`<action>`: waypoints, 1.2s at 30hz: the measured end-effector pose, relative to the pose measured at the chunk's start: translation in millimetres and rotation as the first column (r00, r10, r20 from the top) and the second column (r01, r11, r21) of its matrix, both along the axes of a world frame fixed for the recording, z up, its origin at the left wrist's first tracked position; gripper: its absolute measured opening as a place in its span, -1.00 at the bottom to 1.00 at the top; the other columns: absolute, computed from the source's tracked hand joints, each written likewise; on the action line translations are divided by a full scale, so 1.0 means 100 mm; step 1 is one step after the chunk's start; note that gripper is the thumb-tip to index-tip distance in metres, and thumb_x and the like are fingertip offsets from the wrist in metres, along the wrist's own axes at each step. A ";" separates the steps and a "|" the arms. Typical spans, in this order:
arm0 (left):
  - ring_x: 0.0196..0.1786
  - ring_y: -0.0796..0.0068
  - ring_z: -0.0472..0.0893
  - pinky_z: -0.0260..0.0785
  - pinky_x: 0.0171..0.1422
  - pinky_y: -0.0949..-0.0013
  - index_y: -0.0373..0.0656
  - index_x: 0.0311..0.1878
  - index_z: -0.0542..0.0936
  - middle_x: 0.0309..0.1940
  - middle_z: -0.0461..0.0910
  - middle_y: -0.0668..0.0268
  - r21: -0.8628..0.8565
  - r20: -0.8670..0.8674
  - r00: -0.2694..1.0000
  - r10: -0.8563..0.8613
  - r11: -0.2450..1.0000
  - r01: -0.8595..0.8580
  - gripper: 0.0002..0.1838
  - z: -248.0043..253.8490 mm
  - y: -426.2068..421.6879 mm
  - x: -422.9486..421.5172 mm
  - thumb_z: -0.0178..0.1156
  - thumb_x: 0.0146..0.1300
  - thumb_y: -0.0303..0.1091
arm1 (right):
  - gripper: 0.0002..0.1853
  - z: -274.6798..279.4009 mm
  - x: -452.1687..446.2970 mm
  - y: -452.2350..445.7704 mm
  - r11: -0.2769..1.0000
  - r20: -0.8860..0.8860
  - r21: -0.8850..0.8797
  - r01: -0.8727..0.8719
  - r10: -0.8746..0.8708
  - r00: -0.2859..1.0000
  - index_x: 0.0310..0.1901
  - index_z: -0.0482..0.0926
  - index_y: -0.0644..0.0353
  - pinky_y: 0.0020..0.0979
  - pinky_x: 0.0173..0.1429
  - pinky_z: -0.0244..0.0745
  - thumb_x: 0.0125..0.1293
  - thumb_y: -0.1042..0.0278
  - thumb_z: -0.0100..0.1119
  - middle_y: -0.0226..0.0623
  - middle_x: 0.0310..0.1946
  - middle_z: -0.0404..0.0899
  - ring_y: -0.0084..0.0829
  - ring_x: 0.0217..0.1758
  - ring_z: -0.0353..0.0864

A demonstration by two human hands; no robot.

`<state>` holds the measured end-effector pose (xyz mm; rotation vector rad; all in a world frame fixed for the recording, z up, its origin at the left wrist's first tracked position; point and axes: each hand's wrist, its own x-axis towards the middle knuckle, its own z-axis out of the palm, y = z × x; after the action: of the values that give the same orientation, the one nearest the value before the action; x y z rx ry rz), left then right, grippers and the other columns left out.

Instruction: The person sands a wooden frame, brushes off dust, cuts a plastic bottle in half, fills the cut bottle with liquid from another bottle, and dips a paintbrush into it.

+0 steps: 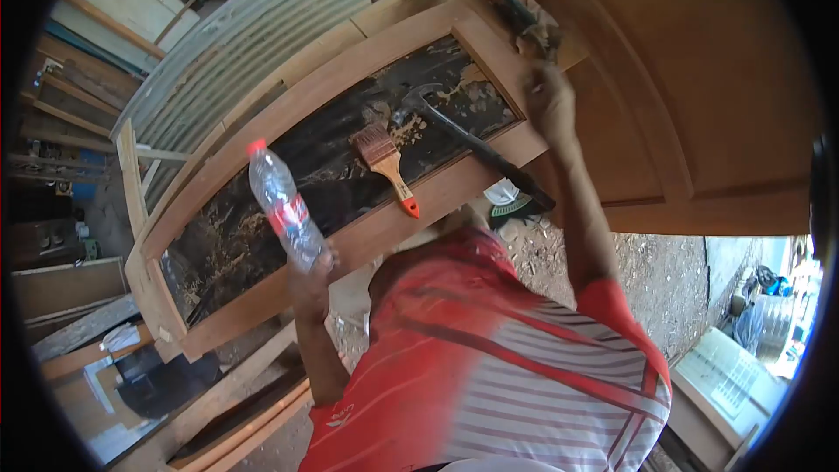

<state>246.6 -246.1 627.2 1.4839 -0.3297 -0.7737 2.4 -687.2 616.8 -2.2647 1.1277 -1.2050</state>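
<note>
My left hand [310,287] is closed around the lower end of a clear plastic bottle [278,197] with a red cap and red label, tilted over the wooden panel frame [341,269]. Curled and slightly blurred, my right hand [551,105] is beside the rear end of a red and black angle grinder [505,4]; whatever its fingers hold, if anything, is hidden. Between my hands, a paintbrush [384,164] with a wooden, red-tipped handle lies across the frame's lower edge. A claw hammer [468,140] lies to its right, its black handle jutting over the edge.
Sawdust and shavings dot the dark panel [323,179] inside the frame. A large curved brown wooden door [690,79] stands at right. Beyond the frame is corrugated metal sheeting [262,44]. Planks [79,87] and boards pile up at left; wood chips [647,271] cover the ground.
</note>
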 end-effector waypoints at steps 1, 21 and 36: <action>-0.02 0.47 0.67 0.59 0.07 0.30 -0.25 0.38 0.45 0.03 0.65 0.25 0.039 -0.018 1.000 -0.008 0.999 0.009 -0.39 0.04 -0.15 -0.06 0.42 0.38 -0.21 | -0.80 -0.10 -0.09 -0.40 0.983 -0.052 -0.162 0.091 -0.100 0.994 0.01 0.70 0.13 -0.01 0.07 0.62 0.40 0.46 0.22 -0.06 -0.07 0.77 0.08 0.01 0.73; -0.04 0.41 0.66 0.55 0.06 0.30 -0.25 0.29 0.53 0.00 0.65 0.21 -0.028 -0.198 0.828 -0.524 0.848 0.530 -0.39 0.34 -2.27 0.07 0.51 0.29 -0.15 | -0.52 -0.43 -0.54 -1.32 0.903 -0.352 0.423 0.071 0.092 0.932 0.20 0.58 0.36 -0.13 0.22 0.57 0.24 0.38 0.24 0.11 0.04 0.65 -0.01 0.16 0.66; 0.00 0.54 0.67 0.55 0.08 0.36 -0.17 0.34 0.55 -0.01 0.63 0.37 -0.141 -0.380 0.665 -0.644 0.750 0.646 -0.37 0.11 -1.40 0.49 0.52 0.29 -0.11 | -0.72 0.71 -0.40 0.93 0.859 0.488 0.511 0.021 -0.310 0.816 0.10 0.62 0.23 -0.53 -0.46 0.29 0.47 0.34 0.09 -0.43 -0.33 0.58 -0.69 -0.45 0.45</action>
<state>295.5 -385.7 638.5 1.1504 -0.5475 -1.6393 -37.7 -594.5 688.0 -1.3265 1.2305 -1.3390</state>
